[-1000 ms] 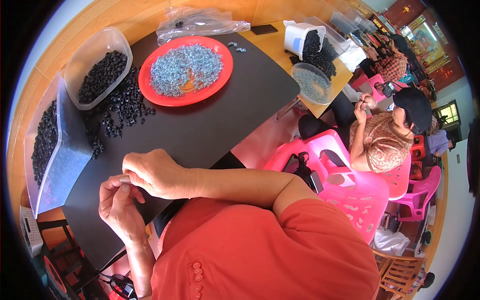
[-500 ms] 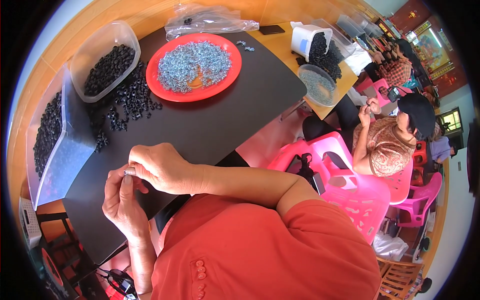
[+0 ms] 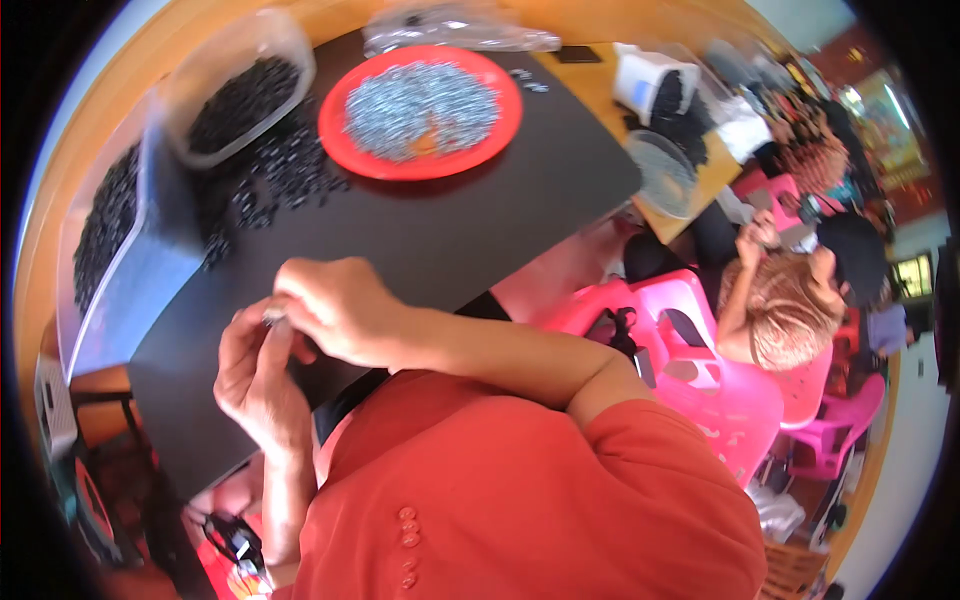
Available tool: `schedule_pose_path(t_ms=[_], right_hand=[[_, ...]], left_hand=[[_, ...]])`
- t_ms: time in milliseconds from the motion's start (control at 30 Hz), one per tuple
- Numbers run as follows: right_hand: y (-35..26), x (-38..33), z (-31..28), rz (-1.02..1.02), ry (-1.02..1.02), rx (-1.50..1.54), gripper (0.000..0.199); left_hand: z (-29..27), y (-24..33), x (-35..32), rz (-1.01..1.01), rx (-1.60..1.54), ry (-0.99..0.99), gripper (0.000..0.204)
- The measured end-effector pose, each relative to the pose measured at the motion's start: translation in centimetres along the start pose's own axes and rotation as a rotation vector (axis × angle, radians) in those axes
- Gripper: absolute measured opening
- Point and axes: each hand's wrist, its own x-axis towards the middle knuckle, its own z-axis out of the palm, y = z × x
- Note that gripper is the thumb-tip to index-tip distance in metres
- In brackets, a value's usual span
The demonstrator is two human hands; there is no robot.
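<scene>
My left hand (image 3: pixel 255 375) and my right hand (image 3: pixel 335 305) meet over the near edge of a black board (image 3: pixel 470 215). Their fingertips pinch one small pale part (image 3: pixel 272 316) between them. The picture is blurred, so I cannot make out the part's shape. Loose small black pieces (image 3: pixel 265 190) lie scattered on the board beyond my hands. A red plate (image 3: pixel 420 110) heaped with small silvery pieces sits at the far side of the board.
A clear tub of black pieces (image 3: pixel 235 85) stands at the far left, and a clear tray of more black pieces (image 3: pixel 110 240) lies along the left edge. A white container (image 3: pixel 650 85) and a clear bowl (image 3: pixel 665 170) sit at right. Another person (image 3: pixel 800 300) sits on a pink chair (image 3: pixel 720 380).
My hands stay together near the board's edge and have shifted slightly right and up in the picture. My head has moved, so the board and plate sit differently in view.
</scene>
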Motion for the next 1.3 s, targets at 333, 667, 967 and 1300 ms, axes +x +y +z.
schedule_pose_path(t_ms=[333, 667, 967, 1300], right_hand=[[-1.7, 0.0, -1.6, 0.307, -0.208, 0.417, 0.013], [-1.0, 0.7, -1.2, 0.212, -0.193, 0.189, 0.021], [-1.6, 0.8, -0.7, -0.047, -0.067, 0.075, 0.011], [-0.8, 0.7, -0.6, -0.123, -0.091, 0.100, 0.009]], left_hand=[[-1.7, -0.7, 1.3, -0.509, -0.554, -0.087, 0.018], [-2.3, 0.0, 1.6, -0.509, -0.441, -0.094, 0.016], [-2.3, -0.3, 1.8, -0.606, -0.608, -0.041, 0.018], [-2.1, 0.0, 1.7, -0.598, -0.556, -0.039, 0.018]])
